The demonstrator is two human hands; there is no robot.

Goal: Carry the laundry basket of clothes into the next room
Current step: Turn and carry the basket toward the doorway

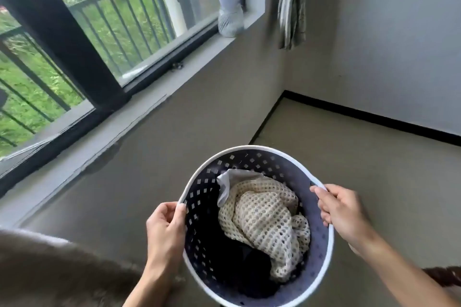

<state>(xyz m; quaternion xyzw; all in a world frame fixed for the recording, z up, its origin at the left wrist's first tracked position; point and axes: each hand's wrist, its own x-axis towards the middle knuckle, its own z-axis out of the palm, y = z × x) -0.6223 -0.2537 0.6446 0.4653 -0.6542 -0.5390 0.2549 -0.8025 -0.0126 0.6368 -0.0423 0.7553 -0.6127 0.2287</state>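
A round dark-blue laundry basket (239, 157) with a white rim and small square holes hangs in the air in front of me, low in the head view. Inside lie a cream knitted mesh garment (264, 222), a pale grey piece (224, 187) and dark clothes (232, 264). My left hand (166, 229) grips the basket's left rim. My right hand (341, 209) grips the right rim, fingers curled over the edge.
A window with dark frame and outside railing (99, 22) runs along the left wall above a grey sill (174, 77). A white ribbed object (230, 15) stands on the sill. A striped curtain (291, 7) hangs in the corner. Beige floor (361, 162) lies ahead.
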